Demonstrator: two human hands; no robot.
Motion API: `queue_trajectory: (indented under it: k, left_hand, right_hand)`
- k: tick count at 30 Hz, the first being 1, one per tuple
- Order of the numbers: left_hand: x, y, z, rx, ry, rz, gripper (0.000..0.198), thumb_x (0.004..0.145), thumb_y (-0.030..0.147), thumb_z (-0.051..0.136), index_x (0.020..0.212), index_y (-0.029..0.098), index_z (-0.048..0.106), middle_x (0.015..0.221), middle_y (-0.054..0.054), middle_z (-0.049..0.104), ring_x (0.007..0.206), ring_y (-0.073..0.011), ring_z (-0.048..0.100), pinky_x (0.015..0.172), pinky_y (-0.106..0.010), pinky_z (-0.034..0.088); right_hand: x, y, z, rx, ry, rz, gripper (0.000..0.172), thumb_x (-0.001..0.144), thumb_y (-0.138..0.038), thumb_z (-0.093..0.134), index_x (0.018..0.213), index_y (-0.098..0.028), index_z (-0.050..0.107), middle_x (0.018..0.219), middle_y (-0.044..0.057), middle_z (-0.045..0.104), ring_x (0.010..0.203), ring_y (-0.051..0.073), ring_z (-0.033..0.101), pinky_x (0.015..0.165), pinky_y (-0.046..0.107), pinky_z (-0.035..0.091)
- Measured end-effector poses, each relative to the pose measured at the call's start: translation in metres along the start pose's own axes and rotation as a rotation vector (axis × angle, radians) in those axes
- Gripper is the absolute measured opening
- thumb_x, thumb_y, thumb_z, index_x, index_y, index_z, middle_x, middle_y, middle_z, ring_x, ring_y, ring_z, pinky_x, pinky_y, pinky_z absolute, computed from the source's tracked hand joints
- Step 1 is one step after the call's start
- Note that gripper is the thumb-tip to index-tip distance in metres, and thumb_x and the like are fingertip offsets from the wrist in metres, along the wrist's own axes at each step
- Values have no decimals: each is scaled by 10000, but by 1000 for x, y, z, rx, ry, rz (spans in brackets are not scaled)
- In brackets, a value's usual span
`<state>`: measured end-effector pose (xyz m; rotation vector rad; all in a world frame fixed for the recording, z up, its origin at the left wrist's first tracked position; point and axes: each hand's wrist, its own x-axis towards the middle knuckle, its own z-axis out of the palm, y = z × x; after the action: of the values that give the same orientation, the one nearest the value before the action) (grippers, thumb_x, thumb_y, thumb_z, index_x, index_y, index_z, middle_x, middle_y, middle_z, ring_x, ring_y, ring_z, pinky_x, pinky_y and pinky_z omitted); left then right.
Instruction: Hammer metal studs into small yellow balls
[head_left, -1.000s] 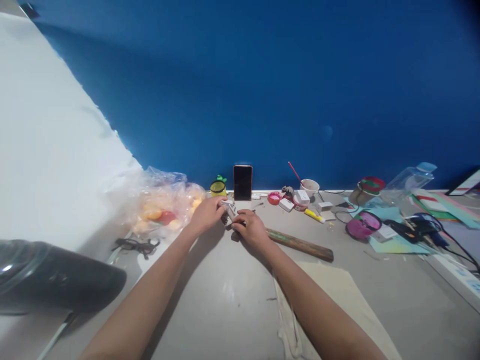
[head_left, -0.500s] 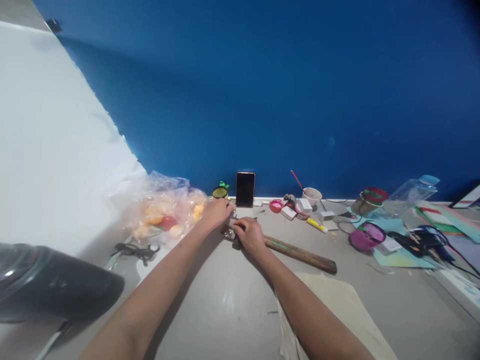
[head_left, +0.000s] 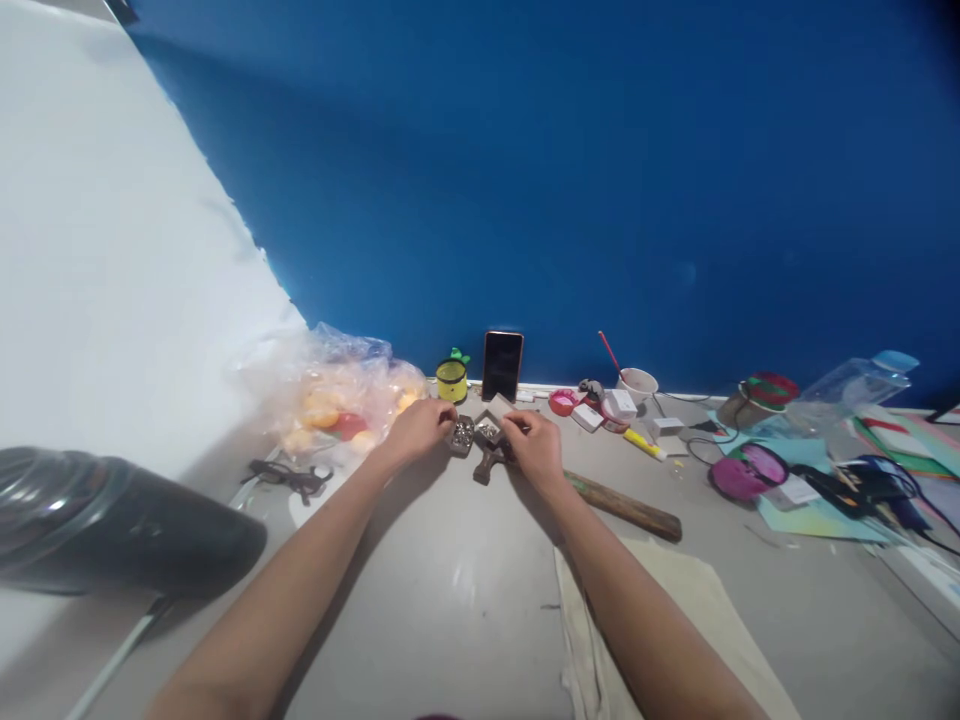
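Note:
My left hand is closed, its fingertips pinching the edge of a small open box of shiny metal bits. In my right hand, thumb and fingers grip the side of a small white open box; shiny bits show inside it too. The two boxes sit close together. Just below the white box lies the dark head of a hammer. Its wooden handle runs to the right, partly behind my right hand and wrist.
A phone leans on the blue wall beside a yellow cup. A plastic bag of orange and red things, glasses and a dark bottle stand left. Cloth, a yellow tube and a purple pouch are right.
My hands have moved apart from beside the hammer head. The white box and the box of metal bits now show between them. The view has shifted slightly.

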<state>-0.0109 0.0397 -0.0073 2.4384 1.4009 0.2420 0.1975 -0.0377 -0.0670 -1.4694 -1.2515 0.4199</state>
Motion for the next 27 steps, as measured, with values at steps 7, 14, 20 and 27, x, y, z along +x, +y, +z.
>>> queue_trajectory:
  k: [7,14,20,27]
  left_hand:
    - [-19,-6,11,33,58,-2,281,926,255,571,1074,232,809,1108,-102,702,1019,-254,684,819,-307,506]
    - [-42,0,22,90,184,-64,281,1016,306,518,1106,223,771,1138,-81,616,921,-195,658,762,-288,480]
    - [-51,8,40,172,214,-127,410,1075,339,387,949,176,742,1095,-90,608,857,-194,633,749,-321,465]
    - [-48,15,38,149,129,-171,501,1065,485,396,967,164,768,1160,-123,601,894,-225,656,765,-340,492]
  right_hand:
    - [-4,-2,2,41,-21,34,191,811,-344,679,808,-206,811,861,71,806,820,253,727,849,371,556]
    - [-6,-2,6,107,-30,60,218,800,-376,680,819,-197,803,865,71,803,826,256,735,823,366,559]
    - [-7,2,8,105,-36,65,187,791,-357,685,789,-209,800,829,66,795,803,262,737,816,380,566]
    - [-5,5,7,90,-45,87,238,772,-399,671,804,-201,800,836,67,799,793,250,726,816,367,562]
